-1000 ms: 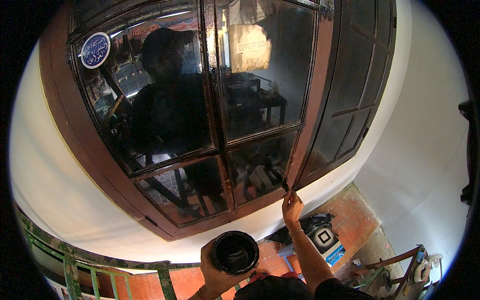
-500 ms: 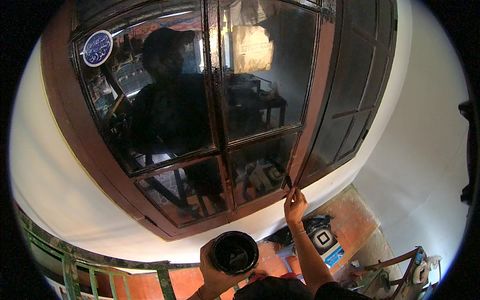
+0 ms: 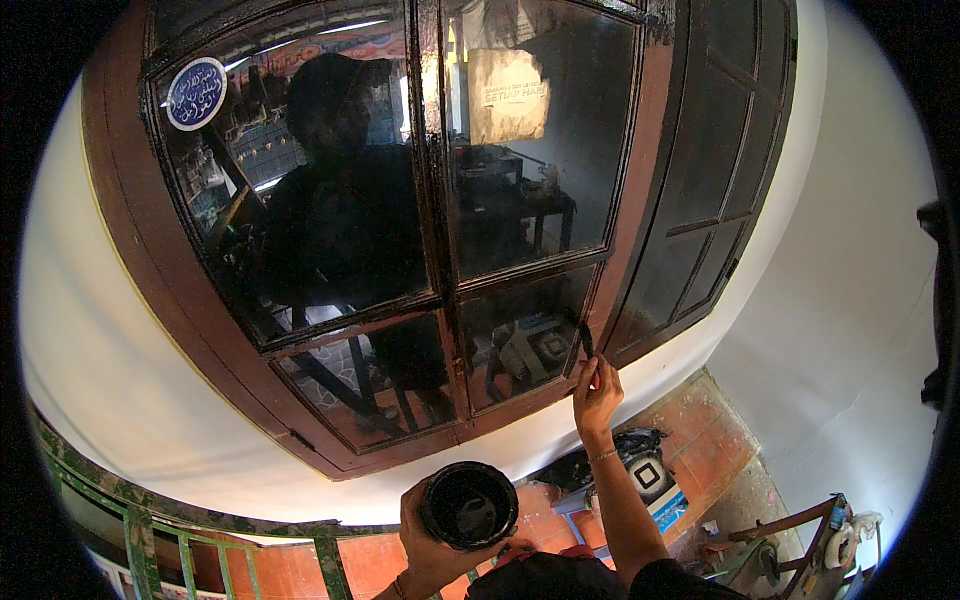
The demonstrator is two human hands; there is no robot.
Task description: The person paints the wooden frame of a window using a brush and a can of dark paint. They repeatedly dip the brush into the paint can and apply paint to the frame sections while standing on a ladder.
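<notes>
Higher than a second ago, the right hand [image 3: 598, 395] pinches a slim black brush [image 3: 587, 339] at the brown-and-black wooden window frame [image 3: 628, 190]; lower down, the left hand [image 3: 425, 552] grips a round black pot [image 3: 470, 474].

Blk pot [image 3: 430, 503], brn/blk window frame [image 3: 205, 312]

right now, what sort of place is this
Probably a porch or room of a house, though indoors or outdoors is hard to tell: a brown-framed window in a pale wall, above an orange tiled floor.
</notes>
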